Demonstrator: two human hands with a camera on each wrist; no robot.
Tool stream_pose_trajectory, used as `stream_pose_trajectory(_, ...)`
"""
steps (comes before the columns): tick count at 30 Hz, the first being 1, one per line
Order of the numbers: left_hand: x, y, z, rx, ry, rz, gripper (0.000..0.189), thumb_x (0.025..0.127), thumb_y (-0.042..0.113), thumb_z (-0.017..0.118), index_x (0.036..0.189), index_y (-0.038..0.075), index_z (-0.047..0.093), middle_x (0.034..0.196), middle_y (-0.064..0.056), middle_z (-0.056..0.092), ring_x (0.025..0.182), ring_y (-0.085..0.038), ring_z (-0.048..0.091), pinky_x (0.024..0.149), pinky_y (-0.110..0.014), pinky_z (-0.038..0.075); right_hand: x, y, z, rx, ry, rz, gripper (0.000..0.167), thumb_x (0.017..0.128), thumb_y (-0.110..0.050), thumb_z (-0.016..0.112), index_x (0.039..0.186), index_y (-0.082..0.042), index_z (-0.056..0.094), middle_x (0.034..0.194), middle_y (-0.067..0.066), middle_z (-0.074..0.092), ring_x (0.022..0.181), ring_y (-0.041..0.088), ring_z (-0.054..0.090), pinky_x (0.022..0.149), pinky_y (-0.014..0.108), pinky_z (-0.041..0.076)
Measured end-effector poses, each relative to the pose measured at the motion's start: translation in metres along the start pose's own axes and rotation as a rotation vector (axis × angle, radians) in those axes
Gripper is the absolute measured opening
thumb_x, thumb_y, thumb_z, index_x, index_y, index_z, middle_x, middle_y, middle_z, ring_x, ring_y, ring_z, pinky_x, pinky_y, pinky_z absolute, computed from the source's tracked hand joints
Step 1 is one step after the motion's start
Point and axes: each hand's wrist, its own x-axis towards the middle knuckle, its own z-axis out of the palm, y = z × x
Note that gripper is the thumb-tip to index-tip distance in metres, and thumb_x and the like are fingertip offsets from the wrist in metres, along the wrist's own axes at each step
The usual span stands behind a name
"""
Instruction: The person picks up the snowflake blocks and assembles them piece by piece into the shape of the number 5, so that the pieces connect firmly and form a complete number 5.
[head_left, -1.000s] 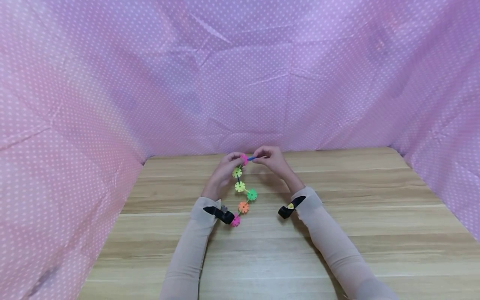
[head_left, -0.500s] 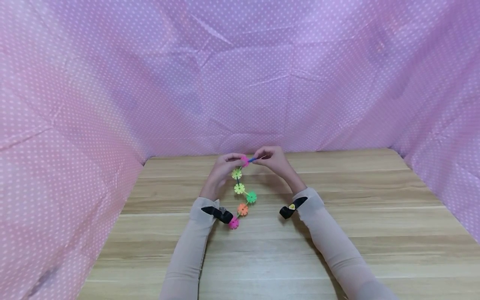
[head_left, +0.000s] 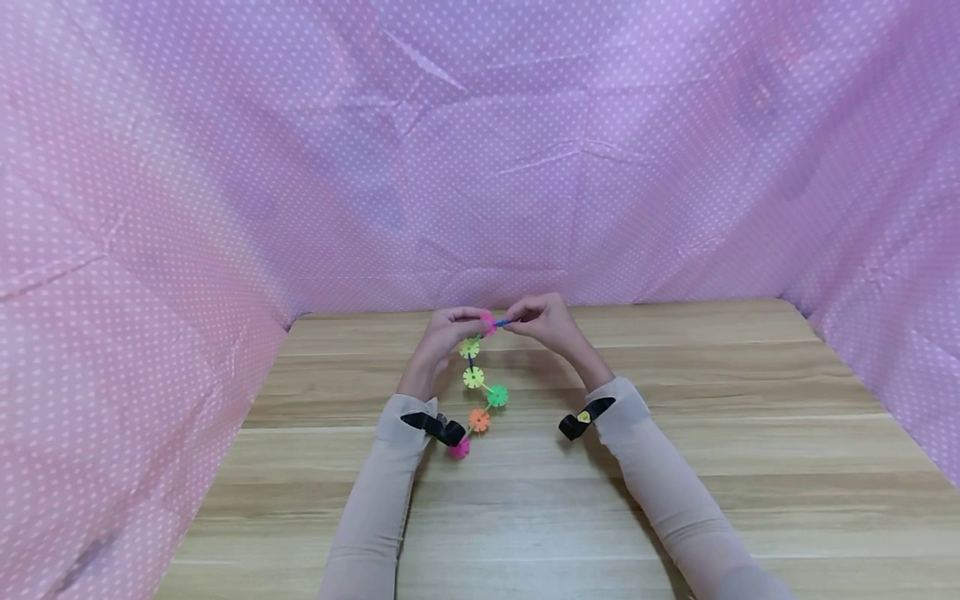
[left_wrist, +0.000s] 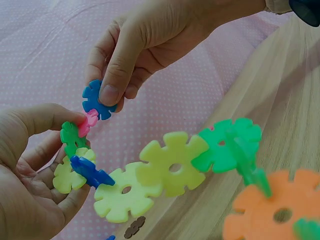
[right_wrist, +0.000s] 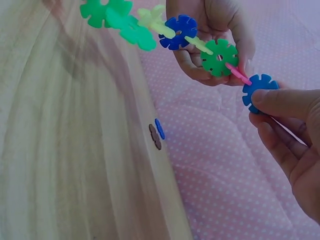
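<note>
My left hand point(head_left: 442, 337) pinches a pink snowflake disc point(left_wrist: 90, 121) near the upper end of a chain of slotted plastic discs. Thumb and fingers of my right hand point(head_left: 549, 323) grip a blue snowflake disc point(right_wrist: 261, 90), whose edge meets the pink one. Below the left hand hangs the rest of the chain: a green disc point(left_wrist: 70, 136), a dark blue one point(right_wrist: 179, 31), pale yellow ones point(left_wrist: 175, 152), another green disc point(head_left: 497, 396), an orange disc point(head_left: 479, 420) and a pink disc point(head_left: 460, 449) at the bottom. The left wrist strap partly covers that last one.
Brown point(right_wrist: 155, 137) and blue point(right_wrist: 159, 128) loose discs lie by the far edge of the wooden table point(head_left: 675, 450). Pink dotted cloth point(head_left: 480, 167) hangs behind the table and at both sides. Each sleeve cuff carries a black strap point(head_left: 585, 418).
The hanging part of the chain has swung slightly left and toward me. Both hands have sunk a little, and their grips on the pink and blue discs look the same.
</note>
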Motion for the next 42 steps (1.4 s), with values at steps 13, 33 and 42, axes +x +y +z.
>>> stream_pose_trajectory(13,0.003,0.002,0.005,-0.036,0.04,0.015,0.012,0.086,0.013,0.081,0.098,0.013,0.079,0.098,0.003,0.074,0.104,-0.018,0.061,0.097,-0.036,0.046,0.007,0.034,0.002,0.001,0.055,-0.036,0.004,0.084,0.009,0.077,0.088,0.009,0.076,0.088,0.029,0.073,0.074,0.006,0.07,0.071,0.017,0.06)
stream_pose_trajectory(33,-0.002,0.004,0.003,-0.064,0.024,-0.01,0.021,0.084,0.018,0.084,0.103,0.014,0.078,0.109,0.001,0.073,0.123,-0.021,0.055,0.122,-0.06,0.014,0.004,0.025,0.008,-0.079,0.128,-0.104,0.013,0.08,0.01,0.079,0.08,-0.003,0.08,0.082,0.022,0.075,0.071,0.017,0.073,0.067,0.02,0.061)
stream_pose_trajectory(42,0.001,0.004,0.005,-0.069,0.043,0.013,0.014,0.084,0.012,0.082,0.097,0.014,0.08,0.096,0.004,0.076,0.11,-0.019,0.061,0.116,-0.053,0.029,0.004,0.024,0.011,-0.133,0.142,-0.13,0.005,0.081,0.008,0.08,0.08,0.003,0.078,0.081,0.02,0.076,0.072,0.022,0.073,0.067,0.019,0.06)
